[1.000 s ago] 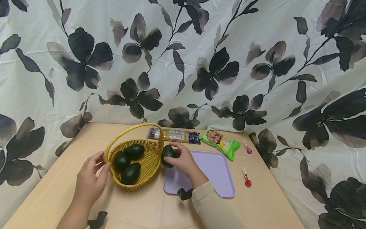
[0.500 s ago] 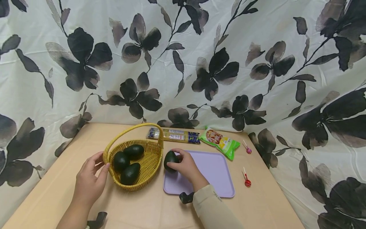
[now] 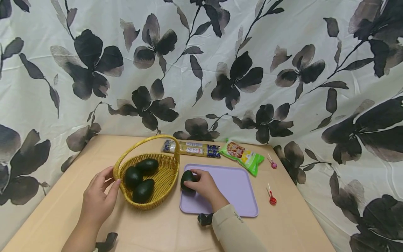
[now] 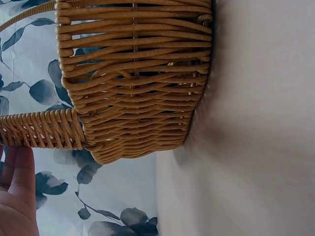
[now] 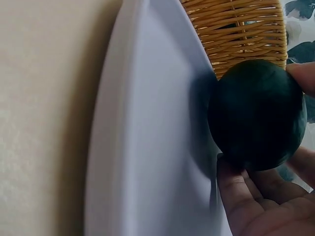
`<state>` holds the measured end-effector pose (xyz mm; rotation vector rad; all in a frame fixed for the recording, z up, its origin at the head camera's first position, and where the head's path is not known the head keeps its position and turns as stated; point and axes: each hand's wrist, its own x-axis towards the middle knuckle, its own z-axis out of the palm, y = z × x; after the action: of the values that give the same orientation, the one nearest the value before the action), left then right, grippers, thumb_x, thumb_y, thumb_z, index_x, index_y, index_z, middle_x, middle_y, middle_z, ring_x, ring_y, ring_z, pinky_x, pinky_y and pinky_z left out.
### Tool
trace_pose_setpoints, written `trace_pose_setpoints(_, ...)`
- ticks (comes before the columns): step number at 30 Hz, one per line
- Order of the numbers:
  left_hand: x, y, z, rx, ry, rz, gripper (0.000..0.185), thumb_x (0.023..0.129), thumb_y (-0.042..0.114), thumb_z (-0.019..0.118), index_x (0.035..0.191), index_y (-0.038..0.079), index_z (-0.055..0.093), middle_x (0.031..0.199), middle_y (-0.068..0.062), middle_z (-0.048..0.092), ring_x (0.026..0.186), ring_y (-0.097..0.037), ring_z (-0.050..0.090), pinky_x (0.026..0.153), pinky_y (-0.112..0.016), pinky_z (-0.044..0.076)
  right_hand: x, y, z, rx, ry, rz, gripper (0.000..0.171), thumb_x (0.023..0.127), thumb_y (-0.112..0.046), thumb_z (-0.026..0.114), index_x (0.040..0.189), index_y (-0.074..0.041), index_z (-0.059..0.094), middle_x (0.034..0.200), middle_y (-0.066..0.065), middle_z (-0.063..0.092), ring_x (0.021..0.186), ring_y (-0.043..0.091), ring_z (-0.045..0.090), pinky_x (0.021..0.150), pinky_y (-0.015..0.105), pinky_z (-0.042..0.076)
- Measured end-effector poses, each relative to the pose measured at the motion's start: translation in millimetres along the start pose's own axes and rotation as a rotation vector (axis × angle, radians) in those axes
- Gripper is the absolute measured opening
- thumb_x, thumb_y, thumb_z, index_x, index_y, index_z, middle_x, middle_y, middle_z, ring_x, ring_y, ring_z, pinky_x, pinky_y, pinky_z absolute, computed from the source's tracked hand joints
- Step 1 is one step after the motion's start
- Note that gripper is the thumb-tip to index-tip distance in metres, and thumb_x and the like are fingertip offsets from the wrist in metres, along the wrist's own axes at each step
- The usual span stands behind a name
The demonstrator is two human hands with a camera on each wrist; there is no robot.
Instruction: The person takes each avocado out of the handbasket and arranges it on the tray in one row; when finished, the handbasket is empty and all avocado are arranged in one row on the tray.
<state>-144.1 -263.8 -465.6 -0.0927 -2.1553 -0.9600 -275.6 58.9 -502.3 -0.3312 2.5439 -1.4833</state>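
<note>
A dark green avocado [image 3: 187, 179] sits at the near left corner of a lilac tray [image 3: 234, 189], gripped from the right and above by the person's right hand [image 3: 204, 185]. The fingers curl round the fruit; in the right wrist view it seems to touch the tray floor, just beside the basket wall. So one avocado looks moved out, though the hand has not let go of it. Three more avocados [image 3: 140, 178] lie in the yellow wicker basket [image 3: 165, 180] to the left of that hand and seem left to move.

The left hand [image 3: 99, 199] rests against the basket's near left rim, fingers lightly bent and touching the weave, steadying rather than clutching it. The right forearm, in a beige sleeve, reaches in from the lower right.

Beyond the right hand lie a long packet [image 3: 192, 148] and a green snack bag [image 3: 242, 156]; to its right, two lollipops [image 3: 271, 198] on the tan table [image 3: 283, 227].
</note>
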Motion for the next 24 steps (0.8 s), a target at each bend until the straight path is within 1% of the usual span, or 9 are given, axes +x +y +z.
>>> trace_pose_setpoints(6, -0.3, -1.1, 0.1, -0.008, -0.004, -0.004, 0.059, 0.088, -0.013, 0.071, 0.143, -0.001, 0.053, 0.129, -0.018, 0.061, 0.121, 0.019, 0.044, 0.101, 0.002, 0.042, -0.3, 0.1, 0.8, -0.018, 0.017, 0.013, 0.063, 0.083, -0.038, 0.083, 0.134, -0.005, 0.066, 0.120, 0.012, 0.072, 0.111, 0.025, 0.066, 0.099, 0.044, 0.060)
trace_pose_setpoints(9, -0.2, -1.3, 0.2, -0.007, -0.004, -0.008, 0.059, 0.088, -0.012, 0.072, 0.143, -0.001, 0.053, 0.129, -0.018, 0.061, 0.121, 0.019, 0.044, 0.101, 0.002, 0.042, 0.6, 0.8, 0.6, -0.038, 0.018, 0.020, 0.060, 0.085, -0.041, 0.081, 0.130, -0.003, 0.068, 0.123, 0.013, 0.071, 0.115, 0.027, 0.065, 0.103, 0.046, 0.059)
trace_pose_setpoints(13, 0.1, -1.0, 0.2, -0.001, -0.002, -0.011, 0.059, 0.088, -0.012, 0.072, 0.142, -0.001, 0.053, 0.129, -0.017, 0.061, 0.121, 0.020, 0.044, 0.101, 0.003, 0.041, 2.2, 1.0, 0.3, -0.048, 0.004, 0.033, 0.058, 0.087, -0.043, 0.078, 0.128, -0.002, 0.069, 0.125, 0.013, 0.071, 0.117, 0.027, 0.064, 0.103, 0.046, 0.058)
trace_pose_setpoints(16, -0.4, -0.5, 0.5, 0.000, -0.003, -0.008, 0.058, 0.088, -0.012, 0.071, 0.142, -0.002, 0.053, 0.129, -0.017, 0.061, 0.122, 0.020, 0.043, 0.101, 0.002, 0.041, 2.4, 0.8, -0.3, -0.058, 0.002, 0.037, 0.060, 0.089, -0.043, 0.076, 0.131, -0.001, 0.067, 0.126, 0.015, 0.070, 0.119, 0.029, 0.064, 0.105, 0.047, 0.057)
trace_pose_setpoints(20, -0.9, -0.2, 0.9, 0.000, -0.004, -0.007, 0.058, 0.088, -0.012, 0.072, 0.142, -0.002, 0.053, 0.130, -0.017, 0.061, 0.122, 0.020, 0.043, 0.101, 0.002, 0.041, 1.1, -0.3, -1.8, -0.061, 0.019, 0.021, 0.062, 0.089, -0.041, 0.076, 0.135, -0.001, 0.064, 0.128, 0.017, 0.069, 0.123, 0.033, 0.062, 0.109, 0.051, 0.055)
trace_pose_setpoints(24, -0.4, -0.2, 0.6, 0.002, 0.000, -0.005, 0.059, 0.088, -0.012, 0.072, 0.142, -0.002, 0.053, 0.130, -0.017, 0.061, 0.122, 0.020, 0.043, 0.101, 0.002, 0.041, 0.1, -0.7, -2.7, -0.046, 0.028, 0.005, 0.058, 0.089, -0.036, 0.077, 0.135, -0.003, 0.065, 0.131, 0.017, 0.068, 0.126, 0.034, 0.059, 0.111, 0.051, 0.052)
